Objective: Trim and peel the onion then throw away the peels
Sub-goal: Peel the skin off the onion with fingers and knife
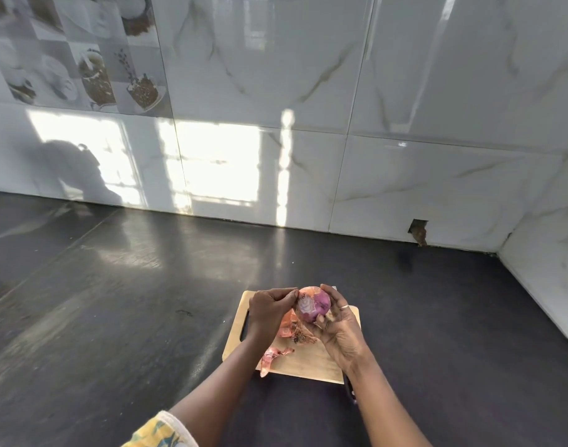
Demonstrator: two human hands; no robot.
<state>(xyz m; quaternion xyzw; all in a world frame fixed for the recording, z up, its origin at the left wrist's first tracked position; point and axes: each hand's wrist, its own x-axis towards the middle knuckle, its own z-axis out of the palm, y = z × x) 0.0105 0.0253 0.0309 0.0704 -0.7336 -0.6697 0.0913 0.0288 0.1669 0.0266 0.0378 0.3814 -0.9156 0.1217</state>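
Both hands are together on the onion [313,304], held up just over the far end of the wooden cutting board [308,362]. The right hand [337,330] cups it from below, fingers curled round. The left hand [268,309] pinches the onion's papery skin at its left edge. Loose peels [273,356] lie on the board, on the dark counter [147,301].

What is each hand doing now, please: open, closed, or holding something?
Left hand: pinches loose skin at the edge of the onion.
Right hand: grips the onion.
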